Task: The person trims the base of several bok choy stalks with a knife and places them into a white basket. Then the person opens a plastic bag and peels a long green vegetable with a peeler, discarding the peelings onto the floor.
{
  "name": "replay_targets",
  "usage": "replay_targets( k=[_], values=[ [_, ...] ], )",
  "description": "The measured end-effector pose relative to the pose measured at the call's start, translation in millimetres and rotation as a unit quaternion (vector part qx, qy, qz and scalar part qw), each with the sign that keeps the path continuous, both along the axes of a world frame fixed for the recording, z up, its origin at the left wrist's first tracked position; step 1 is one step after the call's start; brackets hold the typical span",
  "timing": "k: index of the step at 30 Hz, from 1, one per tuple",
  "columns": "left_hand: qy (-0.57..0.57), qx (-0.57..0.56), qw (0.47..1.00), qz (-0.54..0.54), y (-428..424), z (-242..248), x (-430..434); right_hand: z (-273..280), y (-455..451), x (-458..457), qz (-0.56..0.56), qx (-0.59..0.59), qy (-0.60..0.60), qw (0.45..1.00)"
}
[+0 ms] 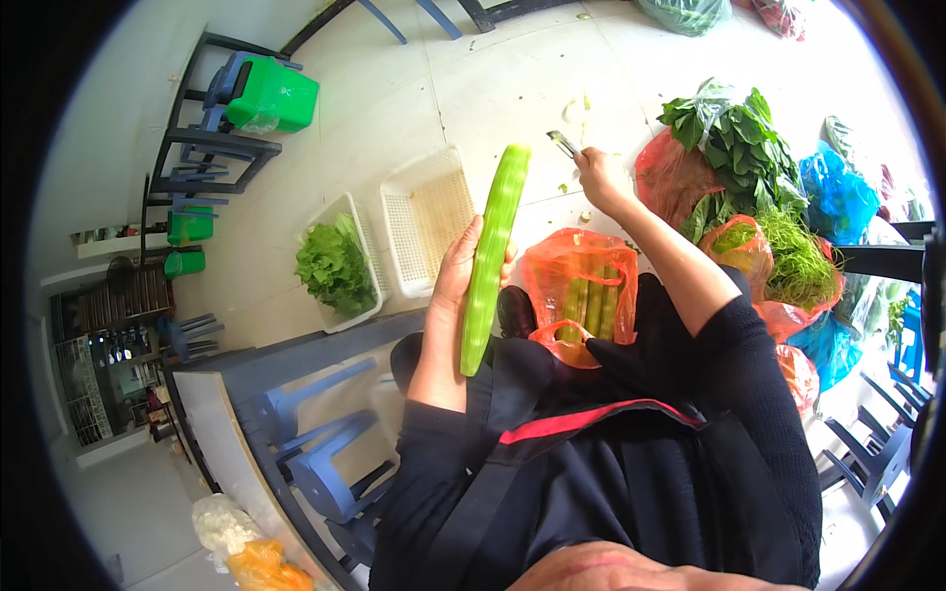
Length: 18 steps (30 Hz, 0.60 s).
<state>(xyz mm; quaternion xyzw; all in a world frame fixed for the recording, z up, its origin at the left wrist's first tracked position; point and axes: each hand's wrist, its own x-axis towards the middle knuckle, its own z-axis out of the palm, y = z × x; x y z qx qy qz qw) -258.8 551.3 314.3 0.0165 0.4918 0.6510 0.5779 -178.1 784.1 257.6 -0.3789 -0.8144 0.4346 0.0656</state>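
My left hand is wrapped around the middle of a long green gourd, which stands nearly upright in view. Pale streaks run along its smooth-looking, peeled surface. To its right, my right hand grips a metal peeler, its head pointing up and left, apart from the gourd. Between my legs an orange-red plastic bag gapes, with several long green gourds inside. Thin strips of peel lie on the floor beyond the peeler.
Left of the gourd stand a white plastic basket and another basket with leafy lettuce. Bagged leafy greens and fine green shoots crowd the right. Blue stools and green bins stand to the left.
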Motion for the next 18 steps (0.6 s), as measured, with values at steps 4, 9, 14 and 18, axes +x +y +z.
replay_targets(
  k=[4,9,14,18],
  values=[
    [-0.004,0.027,0.997,0.066,4.4,0.0,-5.9,-15.5,-56.1,20.0,0.057,0.037,0.08,0.994],
    [-0.017,0.031,0.998,0.048,5.7,-4.0,-5.1,-7.9,-70.6,20.7,0.156,0.173,0.218,0.948],
    [0.025,0.016,0.999,0.044,4.8,0.3,-2.5,9.6,-4.0,-2.1,0.048,0.091,0.023,0.994],
    [0.098,-0.036,0.993,0.055,7.2,4.1,-0.5,3.2,-41.1,14.4,0.138,0.132,0.107,0.976]
  ],
)
